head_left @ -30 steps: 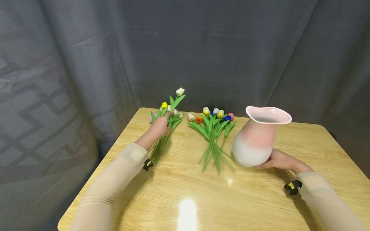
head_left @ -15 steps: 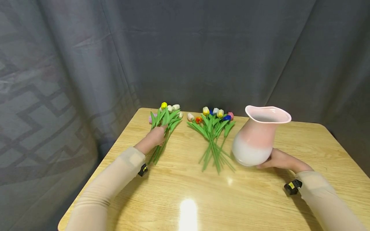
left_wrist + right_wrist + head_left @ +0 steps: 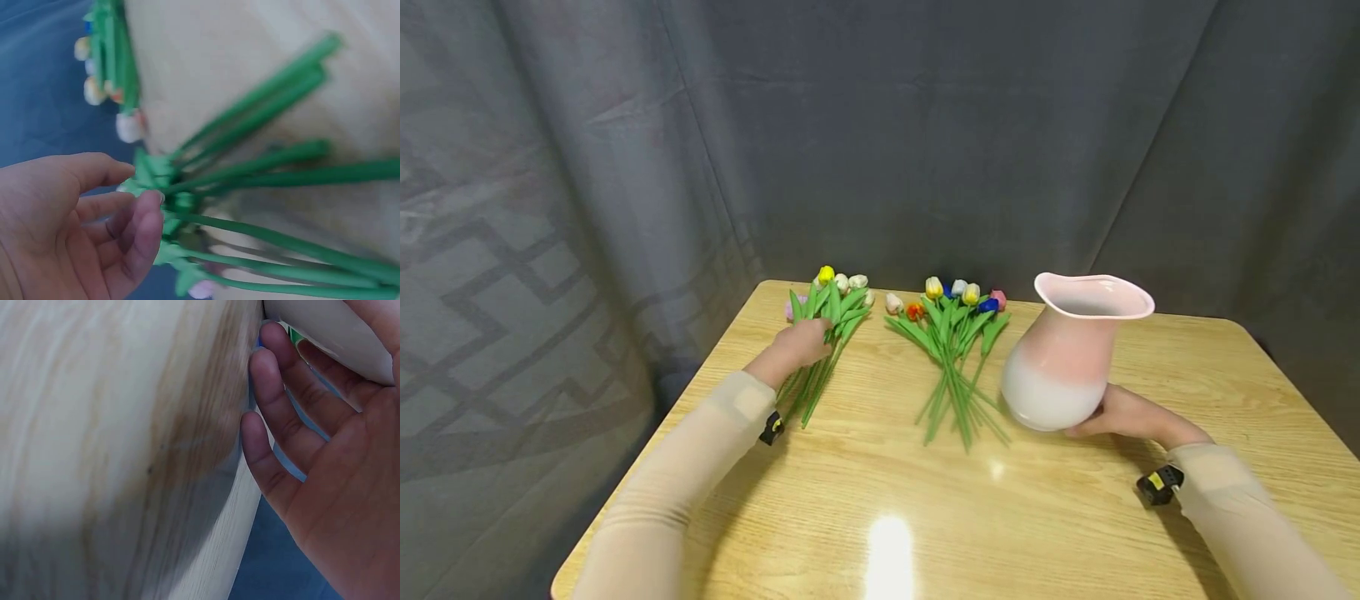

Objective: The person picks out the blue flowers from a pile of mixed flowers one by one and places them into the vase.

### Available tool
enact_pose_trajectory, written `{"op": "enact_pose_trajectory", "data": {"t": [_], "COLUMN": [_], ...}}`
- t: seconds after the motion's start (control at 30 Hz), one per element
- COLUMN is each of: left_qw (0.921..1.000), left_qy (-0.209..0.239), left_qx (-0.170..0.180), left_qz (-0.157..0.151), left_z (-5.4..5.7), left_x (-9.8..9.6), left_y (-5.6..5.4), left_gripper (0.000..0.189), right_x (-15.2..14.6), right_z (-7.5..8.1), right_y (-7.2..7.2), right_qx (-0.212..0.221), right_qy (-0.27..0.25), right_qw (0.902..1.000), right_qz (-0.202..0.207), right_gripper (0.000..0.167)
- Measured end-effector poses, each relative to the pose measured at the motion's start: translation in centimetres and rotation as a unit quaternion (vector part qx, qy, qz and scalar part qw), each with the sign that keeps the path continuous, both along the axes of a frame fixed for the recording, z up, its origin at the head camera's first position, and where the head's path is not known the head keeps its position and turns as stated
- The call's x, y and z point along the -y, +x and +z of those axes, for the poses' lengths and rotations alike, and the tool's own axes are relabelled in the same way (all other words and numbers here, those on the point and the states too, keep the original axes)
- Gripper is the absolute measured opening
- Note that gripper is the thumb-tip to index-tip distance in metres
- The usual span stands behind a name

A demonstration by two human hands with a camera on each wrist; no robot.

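A dark gray curtain [image 3: 572, 167] fills the left and top of the head view, behind a light wooden table [image 3: 1000, 533]. Left of center, the left hand [image 3: 802, 342] reaches over a bunch of tulips [image 3: 850, 310] with yellow, white and purple heads. In the left wrist view its fingers are loosely bent at the leaves; I cannot tell whether they pinch a stem. Near the center lies a second bunch [image 3: 951, 337], with white, orange, yellow, blue and pink heads, its stems crossing and pointing down the frame. Right of center is a pink and white vase [image 3: 1067, 358], its wavy mouth toward the top. The right hand [image 3: 1131, 414] holds its lower right side, the fingers gently curved.
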State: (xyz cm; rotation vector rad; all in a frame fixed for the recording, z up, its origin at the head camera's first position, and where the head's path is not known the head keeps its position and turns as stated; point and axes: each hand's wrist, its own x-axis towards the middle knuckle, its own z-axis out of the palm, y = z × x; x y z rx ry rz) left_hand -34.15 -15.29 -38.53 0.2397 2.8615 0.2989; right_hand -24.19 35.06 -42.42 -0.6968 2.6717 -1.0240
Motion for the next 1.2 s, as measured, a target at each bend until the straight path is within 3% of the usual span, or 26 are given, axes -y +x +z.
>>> {"op": "enact_pose_trajectory", "data": {"t": [0.1, 0.2, 0.37, 0.47, 0.6, 0.73, 1.0, 1.2], "left_qw": [0.9982, 0.9944, 0.9867, 0.9794, 0.9653, 0.9591, 0.9705, 0.9774], "left_qy": [0.013, 0.045, 0.111, 0.164, 0.231, 0.261, 0.210, 0.166], "left_qx": [-0.058, -0.095, -0.116, -0.114, -0.120, -0.103, -0.064, -0.044], "left_qz": [-0.009, -0.014, -0.024, -0.029, -0.026, -0.034, -0.099, -0.124], "left_z": [1.9, 3.5, 4.8, 5.0, 4.2, 2.7, -0.4, -1.3], "left_x": [-0.7, -1.8, -3.9, -5.5, -7.6, -9.9, -13.6, -15.5], "left_y": [1.0, 1.5, 1.9, 2.2, 2.3, 2.2, 1.9, 1.9], "left_gripper": [0.046, 0.041, 0.036, 0.033, 0.028, 0.027, 0.027, 0.022], "right_x": [0.1, 0.1, 0.1, 0.0, 0.0, 0.1, 0.2, 0.2], "right_z": [0.0, 0.1, 0.1, 0.0, 0.1, 0.2, 0.4, 0.4], "right_y": [0.0, 0.1, 0.0, 0.1, 0.2, 0.2, 0.4, 0.4], "right_qx": [0.002, 0.003, 0.007, 0.007, 0.007, 0.008, 0.002, 0.008], "right_qy": [0.007, 0.012, 0.005, -0.002, -0.001, 0.003, -0.003, 0.001], "right_qw": [1.0000, 0.9998, 0.9999, 1.0000, 1.0000, 0.9999, 0.9999, 0.9999], "right_qz": [-0.006, -0.015, -0.010, -0.002, -0.004, -0.009, -0.011, -0.007], "right_gripper": [0.070, 0.068, 0.067, 0.068, 0.069, 0.068, 0.068, 0.069]}}
